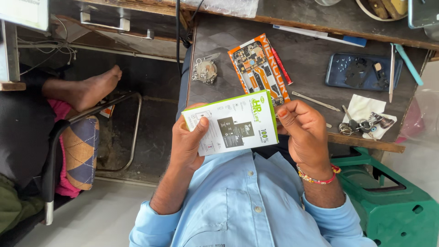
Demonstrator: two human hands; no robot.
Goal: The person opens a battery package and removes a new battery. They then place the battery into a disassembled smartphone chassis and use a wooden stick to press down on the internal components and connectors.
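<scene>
1. Hands of the person meet over the lap, both gripping a small white box with a green edge (233, 123), held flat and facing up, just in front of the near edge of the dark worktable (311, 59).
2. The left hand (186, 139) is closed on the box's left end, thumb pressed across the printed face and fingers curled underneath.
3. The right hand (304, 132) is closed on the right end, thumb and forefinger pinching the edge near the upper corner; a beaded bracelet (318, 177) circles that wrist.
4. Directly beyond the box, an opened phone with its circuit boards exposed (256, 68) lies on an orange card, with a red pen (282, 66) beside it.
5. Left of the phone sits a round metal part with a key ring (204, 71).
6. Farther right lies a blue phone back cover holding small black parts (361, 71), next to a teal prying tool (409, 64).
7. Tweezers (315, 101), a white cloth (363, 110) and a bunch of keys (361, 124) rest near the table's front edge.
8. A green plastic stool (393, 206) stands at the person's right; another person's bare foot (93, 89) shows at the left.
</scene>
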